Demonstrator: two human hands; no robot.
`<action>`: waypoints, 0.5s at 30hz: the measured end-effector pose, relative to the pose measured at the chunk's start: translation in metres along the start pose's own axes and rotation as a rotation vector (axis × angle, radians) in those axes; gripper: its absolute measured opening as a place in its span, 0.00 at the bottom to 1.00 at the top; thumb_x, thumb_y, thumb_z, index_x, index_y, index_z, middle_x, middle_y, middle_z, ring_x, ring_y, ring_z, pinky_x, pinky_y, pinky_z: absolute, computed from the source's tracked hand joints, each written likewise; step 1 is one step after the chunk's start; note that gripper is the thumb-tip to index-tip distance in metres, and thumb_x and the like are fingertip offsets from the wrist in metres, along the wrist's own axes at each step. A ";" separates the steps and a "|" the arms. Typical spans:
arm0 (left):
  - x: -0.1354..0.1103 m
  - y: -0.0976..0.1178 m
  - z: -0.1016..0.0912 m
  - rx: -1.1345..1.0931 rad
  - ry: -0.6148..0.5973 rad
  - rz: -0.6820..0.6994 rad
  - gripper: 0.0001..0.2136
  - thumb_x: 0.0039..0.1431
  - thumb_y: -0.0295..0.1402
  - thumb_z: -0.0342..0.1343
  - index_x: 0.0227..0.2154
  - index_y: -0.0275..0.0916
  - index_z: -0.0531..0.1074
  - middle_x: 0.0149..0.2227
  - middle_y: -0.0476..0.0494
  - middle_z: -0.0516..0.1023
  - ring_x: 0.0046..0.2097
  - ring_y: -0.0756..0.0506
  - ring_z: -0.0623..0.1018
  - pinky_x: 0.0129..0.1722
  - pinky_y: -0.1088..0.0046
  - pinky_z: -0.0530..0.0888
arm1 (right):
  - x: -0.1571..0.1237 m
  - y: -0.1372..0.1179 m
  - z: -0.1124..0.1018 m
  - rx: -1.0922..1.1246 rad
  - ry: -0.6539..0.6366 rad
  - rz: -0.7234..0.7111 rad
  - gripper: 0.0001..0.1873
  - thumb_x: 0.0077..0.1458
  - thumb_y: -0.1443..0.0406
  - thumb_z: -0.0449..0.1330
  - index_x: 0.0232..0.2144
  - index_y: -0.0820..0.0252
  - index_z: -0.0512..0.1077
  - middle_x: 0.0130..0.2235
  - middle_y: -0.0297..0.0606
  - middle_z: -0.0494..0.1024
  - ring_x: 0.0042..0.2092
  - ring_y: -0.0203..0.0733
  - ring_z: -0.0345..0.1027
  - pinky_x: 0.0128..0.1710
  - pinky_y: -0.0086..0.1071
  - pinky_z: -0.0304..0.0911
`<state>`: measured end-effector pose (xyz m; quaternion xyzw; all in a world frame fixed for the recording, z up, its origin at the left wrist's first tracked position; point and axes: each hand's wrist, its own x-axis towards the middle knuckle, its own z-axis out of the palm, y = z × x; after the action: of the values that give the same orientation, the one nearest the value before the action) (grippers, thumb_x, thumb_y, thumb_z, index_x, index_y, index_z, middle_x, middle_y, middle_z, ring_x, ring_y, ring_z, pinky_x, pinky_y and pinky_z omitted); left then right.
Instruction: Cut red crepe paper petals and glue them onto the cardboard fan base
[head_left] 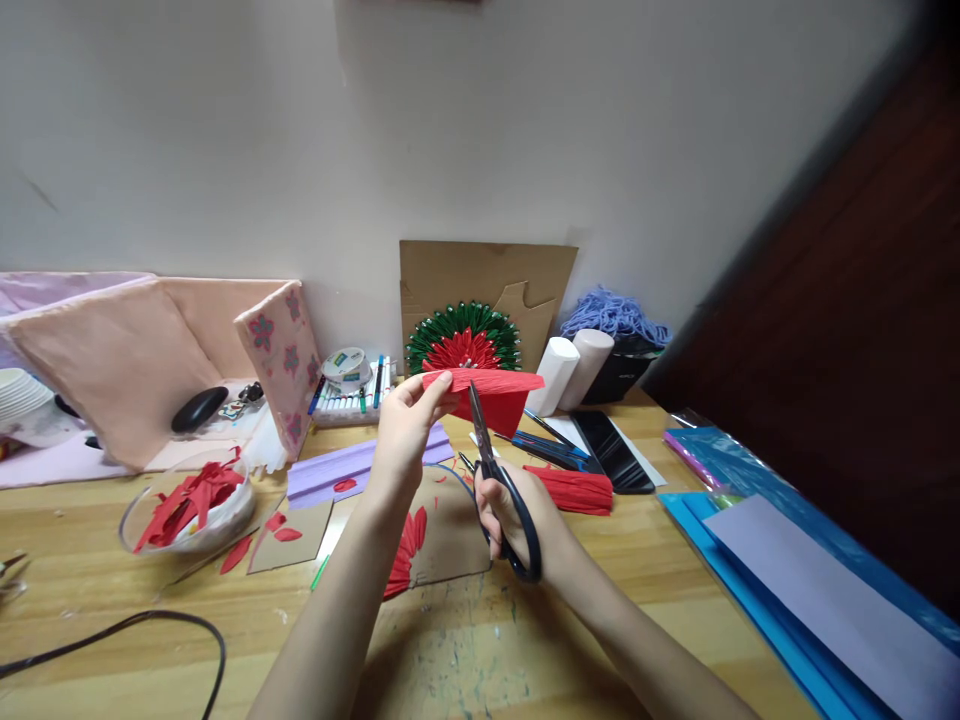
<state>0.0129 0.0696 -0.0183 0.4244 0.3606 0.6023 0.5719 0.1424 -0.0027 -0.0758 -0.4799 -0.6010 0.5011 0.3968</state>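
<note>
My left hand point(411, 420) pinches the left end of a folded sheet of red crepe paper point(506, 405), held up above the table. In my right hand point(517, 510) are black-handled scissors point(487, 450), their blades pointing up against the paper's lower edge near the left hand. Below lies a piece of cardboard point(454, 535) with red paper petals point(407, 550) fanned on it, partly hidden by my left forearm. A roll of red crepe paper point(574, 490) rests to the right of the scissors. Behind, a green and red paper flower point(463, 335) is fixed to an upright cardboard panel point(487, 262).
At left stand a clear bowl point(184, 500) of red scraps and a peach padded box point(97, 370). A marker set point(352, 400) sits by the wall. White rolls point(556, 375), a phone point(611, 450) and blue sheets point(712, 560) lie right. A cable point(150, 615) curls at front left.
</note>
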 end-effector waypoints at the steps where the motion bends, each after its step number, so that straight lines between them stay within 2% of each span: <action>1: 0.000 0.001 0.000 0.012 0.000 0.020 0.12 0.44 0.39 0.63 0.28 0.34 0.76 0.27 0.46 0.77 0.29 0.52 0.75 0.37 0.74 0.71 | -0.002 -0.003 0.001 0.027 -0.028 -0.013 0.36 0.42 0.32 0.44 0.27 0.58 0.60 0.15 0.25 0.58 0.15 0.31 0.56 0.15 0.25 0.55; 8: -0.006 0.009 0.003 0.148 -0.019 0.154 0.12 0.45 0.39 0.63 0.27 0.34 0.75 0.26 0.46 0.77 0.30 0.50 0.74 0.35 0.74 0.72 | -0.008 -0.022 0.001 0.263 -0.216 -0.071 0.42 0.41 0.31 0.38 0.32 0.60 0.63 0.19 0.27 0.61 0.19 0.33 0.60 0.21 0.27 0.58; 15: -0.009 0.011 0.006 0.210 -0.035 0.178 0.11 0.44 0.39 0.64 0.24 0.34 0.75 0.21 0.49 0.73 0.26 0.52 0.71 0.31 0.75 0.70 | -0.006 -0.020 0.002 0.337 -0.156 -0.013 0.42 0.38 0.30 0.42 0.32 0.61 0.64 0.17 0.26 0.60 0.17 0.31 0.58 0.19 0.25 0.56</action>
<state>0.0145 0.0592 -0.0070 0.5225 0.3726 0.6021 0.4751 0.1381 -0.0098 -0.0562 -0.3624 -0.5405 0.6279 0.4269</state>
